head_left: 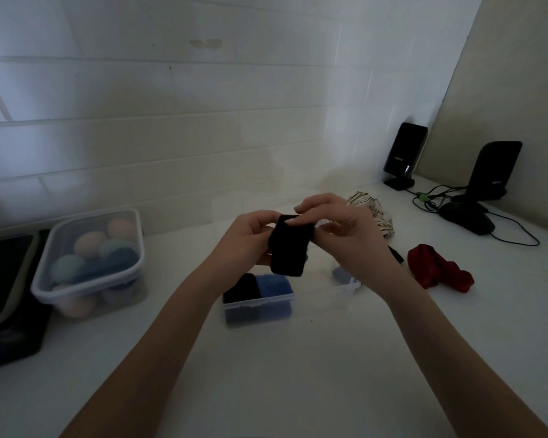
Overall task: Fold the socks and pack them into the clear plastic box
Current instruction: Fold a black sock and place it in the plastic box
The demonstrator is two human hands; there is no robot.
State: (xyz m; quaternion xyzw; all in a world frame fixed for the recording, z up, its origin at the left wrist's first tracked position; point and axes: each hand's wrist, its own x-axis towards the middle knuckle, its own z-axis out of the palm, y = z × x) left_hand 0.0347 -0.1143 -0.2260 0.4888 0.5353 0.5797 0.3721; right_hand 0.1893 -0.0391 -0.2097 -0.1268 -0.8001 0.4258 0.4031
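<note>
Folded black sock (290, 246) held above the small clear plastic box (257, 303), left hand (246, 240) pinching its left edge, right hand (345, 229) pinching its top, crumpled red sock (437, 268) lying to the right on the white table (298, 358).

On the white counter (298, 358) at left, a lidded container (89, 263) of pastel balls beside a dark case (7, 295). At far right, two black speakers (404, 154) (492, 172) on stands, tangled cables (437, 200), a dark mouse-like lump (469, 218). Behind, white tiled wall (203, 121).
</note>
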